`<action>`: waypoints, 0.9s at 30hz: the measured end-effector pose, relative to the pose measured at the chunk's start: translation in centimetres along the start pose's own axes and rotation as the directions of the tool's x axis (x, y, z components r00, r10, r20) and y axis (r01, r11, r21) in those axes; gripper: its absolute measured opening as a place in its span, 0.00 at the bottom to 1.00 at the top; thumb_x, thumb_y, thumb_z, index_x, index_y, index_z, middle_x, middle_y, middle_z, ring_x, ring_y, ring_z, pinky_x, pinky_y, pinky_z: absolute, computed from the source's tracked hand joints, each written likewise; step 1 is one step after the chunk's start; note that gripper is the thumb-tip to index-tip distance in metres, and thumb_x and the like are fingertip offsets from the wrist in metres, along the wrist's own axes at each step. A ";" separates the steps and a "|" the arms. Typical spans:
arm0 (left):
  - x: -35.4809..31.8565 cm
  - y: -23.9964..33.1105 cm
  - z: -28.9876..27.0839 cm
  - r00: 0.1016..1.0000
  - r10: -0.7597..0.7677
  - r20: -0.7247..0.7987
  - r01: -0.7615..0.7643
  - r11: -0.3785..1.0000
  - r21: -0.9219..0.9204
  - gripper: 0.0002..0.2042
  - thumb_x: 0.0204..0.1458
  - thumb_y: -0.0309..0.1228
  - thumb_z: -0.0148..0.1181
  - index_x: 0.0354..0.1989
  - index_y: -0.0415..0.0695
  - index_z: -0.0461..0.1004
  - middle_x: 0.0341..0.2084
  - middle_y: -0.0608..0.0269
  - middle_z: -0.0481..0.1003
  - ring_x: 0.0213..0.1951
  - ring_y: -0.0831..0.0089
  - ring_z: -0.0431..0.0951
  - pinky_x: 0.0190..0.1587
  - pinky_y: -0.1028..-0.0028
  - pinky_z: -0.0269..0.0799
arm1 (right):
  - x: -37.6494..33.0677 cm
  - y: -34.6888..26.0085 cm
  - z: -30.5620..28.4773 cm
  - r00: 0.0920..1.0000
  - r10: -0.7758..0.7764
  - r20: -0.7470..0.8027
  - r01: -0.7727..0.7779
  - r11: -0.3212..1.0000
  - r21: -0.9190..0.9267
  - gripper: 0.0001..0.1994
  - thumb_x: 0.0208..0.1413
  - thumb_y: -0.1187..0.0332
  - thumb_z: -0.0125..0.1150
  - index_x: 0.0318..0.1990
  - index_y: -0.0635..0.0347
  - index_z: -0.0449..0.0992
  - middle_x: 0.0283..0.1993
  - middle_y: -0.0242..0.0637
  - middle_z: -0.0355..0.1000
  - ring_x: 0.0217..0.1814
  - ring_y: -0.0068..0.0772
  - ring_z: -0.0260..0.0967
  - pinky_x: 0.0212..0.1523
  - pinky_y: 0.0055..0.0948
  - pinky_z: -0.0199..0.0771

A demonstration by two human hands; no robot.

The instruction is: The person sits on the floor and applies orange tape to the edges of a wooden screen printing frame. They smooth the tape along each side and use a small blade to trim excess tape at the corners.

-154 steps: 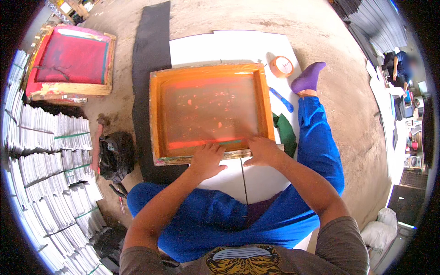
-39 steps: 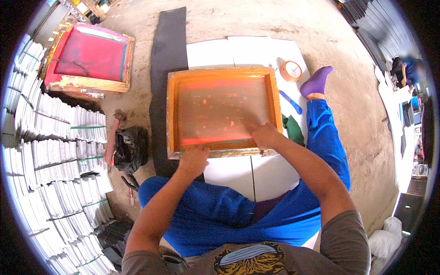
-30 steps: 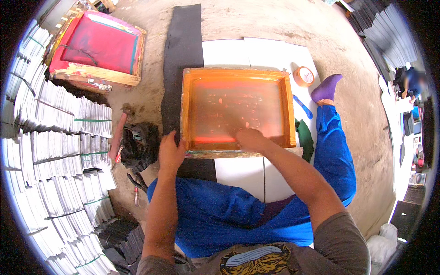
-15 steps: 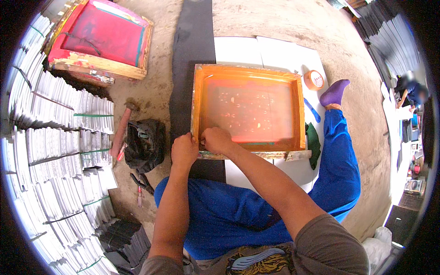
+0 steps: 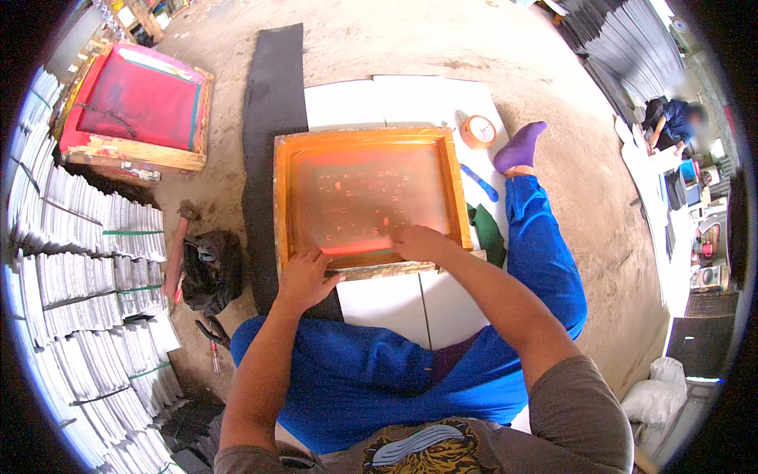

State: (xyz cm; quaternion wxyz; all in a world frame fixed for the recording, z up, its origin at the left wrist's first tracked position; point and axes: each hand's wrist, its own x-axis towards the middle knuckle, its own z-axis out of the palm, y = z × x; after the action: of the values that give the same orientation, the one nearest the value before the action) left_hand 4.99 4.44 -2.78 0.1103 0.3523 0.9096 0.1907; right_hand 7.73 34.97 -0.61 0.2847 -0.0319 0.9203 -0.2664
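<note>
A wooden screen-printing frame [image 5: 459, 186] with an orange-stained mesh lies flat before me, on white sheets [image 5: 339, 103] and partly over a black strip [image 5: 272, 87]. Pale and orange marks dot its mesh, and a red-orange band runs along the near inner edge. My left hand [image 5: 306, 276] rests over the near left corner, fingers on the rail and thumb apart. Farther right, my right hand [image 5: 420, 243] touches the inside of the near rail; its fingers are bent together, and anything beneath them is hidden.
Tape roll [image 5: 478, 132], blue strip-like tool [image 5: 479, 183] and green cloth [image 5: 487, 233] lie right of the frame. Leftward are a black bag [image 5: 212, 272], a hammer [image 5: 178, 253], stacked bundles [image 5: 71, 276] and a red screen frame [image 5: 142, 99]. Another person [image 5: 675, 122] works far right.
My right hand has moved from the left corner rightward along the near rail. The left hand's grip at the corner has loosened. The whole view has shifted, with the scene lying farther left.
</note>
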 end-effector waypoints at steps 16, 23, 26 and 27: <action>-0.8 -1.0 3.0 0.995 -0.058 0.076 0.046 0.988 0.149 0.28 0.43 0.47 0.75 0.50 0.43 0.78 0.46 0.54 0.77 0.54 0.49 0.76 0.53 0.55 0.78 | -5.5 1.7 -0.5 0.950 0.301 -0.084 -0.307 0.949 -0.072 0.29 0.68 0.40 0.44 0.53 0.54 0.83 0.55 0.44 0.80 0.59 0.50 0.77 0.57 0.53 0.76; -0.7 0.3 2.4 0.996 -0.074 0.040 0.062 0.966 0.252 0.29 0.43 0.52 0.75 0.47 0.45 0.79 0.44 0.54 0.78 0.53 0.51 0.78 0.52 0.55 0.78 | -4.3 3.3 2.2 0.921 0.377 -0.101 -0.389 0.908 -0.152 0.27 0.69 0.42 0.45 0.54 0.51 0.83 0.55 0.43 0.80 0.61 0.48 0.75 0.58 0.54 0.75; -1.2 0.6 1.9 0.996 -0.090 0.019 0.078 0.935 0.346 0.28 0.42 0.53 0.75 0.45 0.46 0.80 0.43 0.56 0.80 0.53 0.54 0.78 0.51 0.57 0.78 | -4.5 2.3 1.9 0.908 0.400 -0.129 -0.416 0.897 -0.150 0.25 0.69 0.46 0.47 0.52 0.54 0.83 0.53 0.45 0.80 0.59 0.49 0.77 0.56 0.54 0.76; -1.4 0.0 1.8 0.991 -0.125 0.044 0.104 0.938 0.330 0.27 0.42 0.53 0.76 0.44 0.46 0.81 0.43 0.56 0.80 0.53 0.54 0.79 0.51 0.57 0.78 | -4.5 1.6 1.8 0.908 0.398 -0.134 -0.416 0.896 -0.158 0.24 0.69 0.47 0.47 0.51 0.55 0.84 0.51 0.46 0.81 0.58 0.49 0.78 0.55 0.54 0.77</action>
State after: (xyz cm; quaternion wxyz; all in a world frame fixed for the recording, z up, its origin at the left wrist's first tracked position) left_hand 6.61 4.00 -4.32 0.0906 0.3181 0.9435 0.0189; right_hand 12.60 36.43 -0.39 0.2845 0.1486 0.9399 -0.1166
